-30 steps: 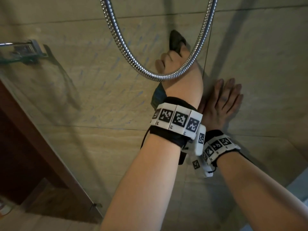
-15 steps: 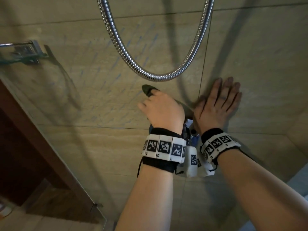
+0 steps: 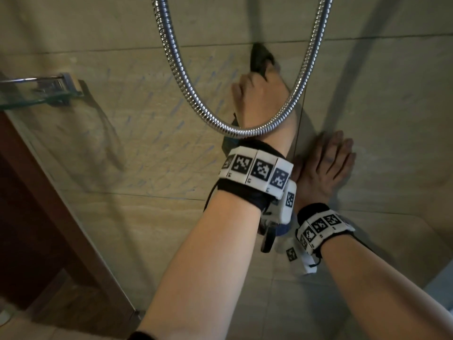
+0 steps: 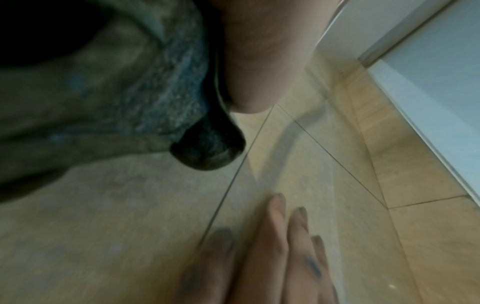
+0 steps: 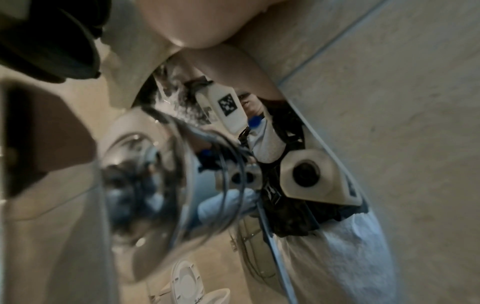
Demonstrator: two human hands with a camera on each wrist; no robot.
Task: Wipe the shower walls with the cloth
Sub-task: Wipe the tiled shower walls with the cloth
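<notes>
A dark blue-grey cloth (image 3: 259, 58) lies against the beige tiled shower wall (image 3: 122, 119), with one end poking out above my left hand (image 3: 259, 94). That hand grips the cloth and presses it on the wall, high up behind the loop of the shower hose (image 3: 196, 104). In the left wrist view the cloth (image 4: 168, 92) is bunched under the palm beside the thumb (image 4: 249, 61). Lower and to the right, my right hand (image 3: 323, 165) lies flat on the wall with straight fingers (image 4: 278, 236) and holds nothing.
The metal hose hangs in a loop across my left wrist. A glass shelf on a metal bracket (image 3: 29, 96) sticks out at the left. A glass panel and brown frame (image 3: 49, 204) run down the left side. A toilet (image 5: 187, 279) shows in the right wrist view.
My left hand slid down the wall with the cloth, then back up behind the hose loop. The right hand has stayed flat in the same place.
</notes>
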